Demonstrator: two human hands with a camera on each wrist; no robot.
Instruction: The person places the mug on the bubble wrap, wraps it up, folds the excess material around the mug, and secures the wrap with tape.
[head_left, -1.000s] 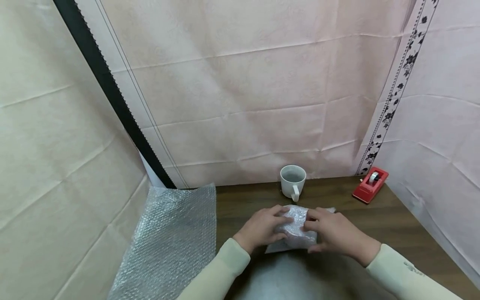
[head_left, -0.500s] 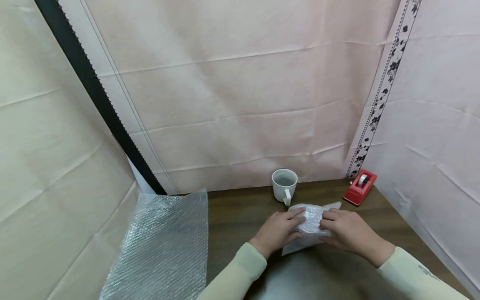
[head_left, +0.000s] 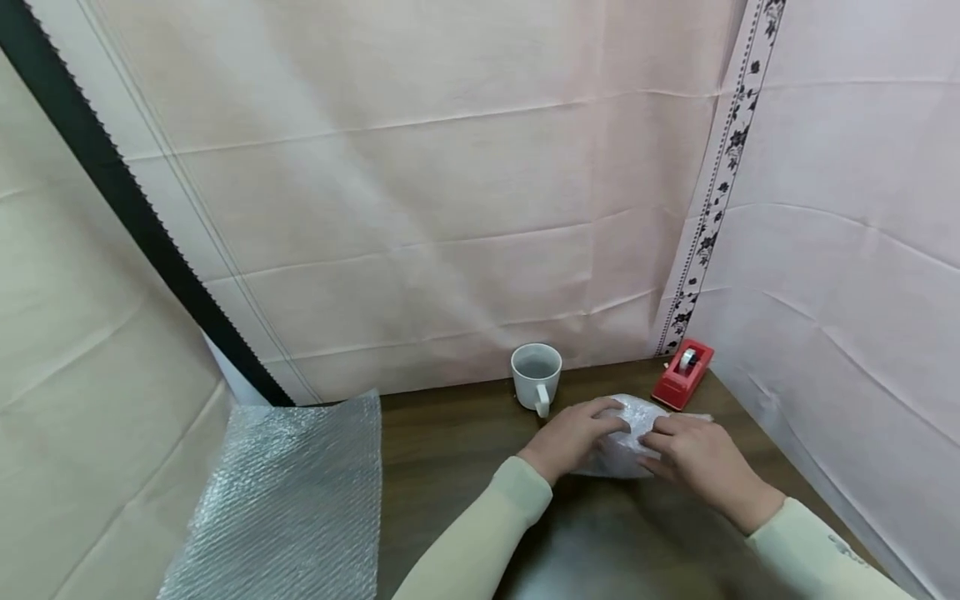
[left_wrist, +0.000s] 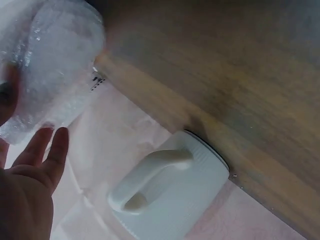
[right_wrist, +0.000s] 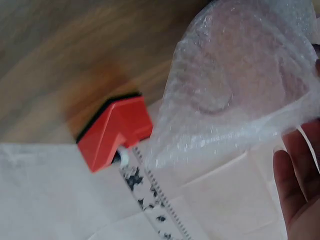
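Observation:
A bundle of clear bubble wrap point(head_left: 633, 417) lies between both hands over the table, with a rounded shape showing faintly through its layers in the right wrist view point(right_wrist: 240, 75). My left hand point(head_left: 573, 437) grips its left side, the thumb on one face and the fingers on another in the left wrist view. On the right side, my right hand point(head_left: 701, 458) holds the wrap near a loose end, fingers bent. Just behind the left hand stands a white mug point(head_left: 536, 379), upright, its handle toward the front.
A large sheet of bubble wrap point(head_left: 300, 500) covers the table's left part. The red tape dispenser point(head_left: 682, 375) sits near the back right corner. Cloth curtains point(head_left: 420, 208) hang behind the wooden table point(head_left: 442, 450) and along both sides.
Both hands have carried the bundle rightward relative to the mug, and it has turned a little. The view has swung right. The mug, dispenser and sheet stay in place.

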